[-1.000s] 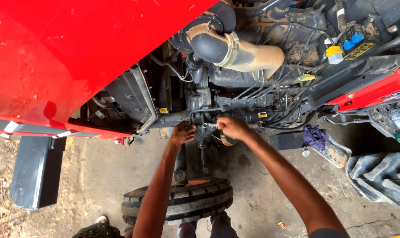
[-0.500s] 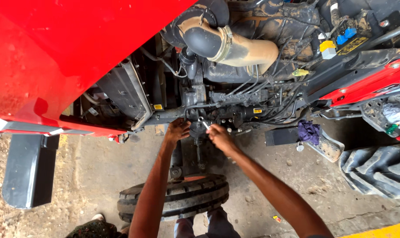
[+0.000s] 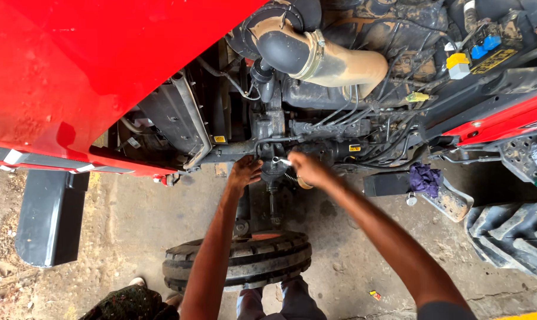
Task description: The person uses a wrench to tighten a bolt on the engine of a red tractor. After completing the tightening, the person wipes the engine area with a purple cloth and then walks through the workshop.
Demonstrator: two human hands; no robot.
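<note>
Your right hand [image 3: 307,170] pinches a small shiny metal tool [image 3: 284,161] whose long axis points left toward the dark fitting [image 3: 272,169] under the engine, while your left hand [image 3: 245,173], fingers curled closed, presses on that fitting from the other side.

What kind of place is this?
Most likely a tractor repair yard or workshop. A red hood is raised over a bare, grimy engine, both hands work on a part below it, and a front tyre stands on stained concrete.
</note>
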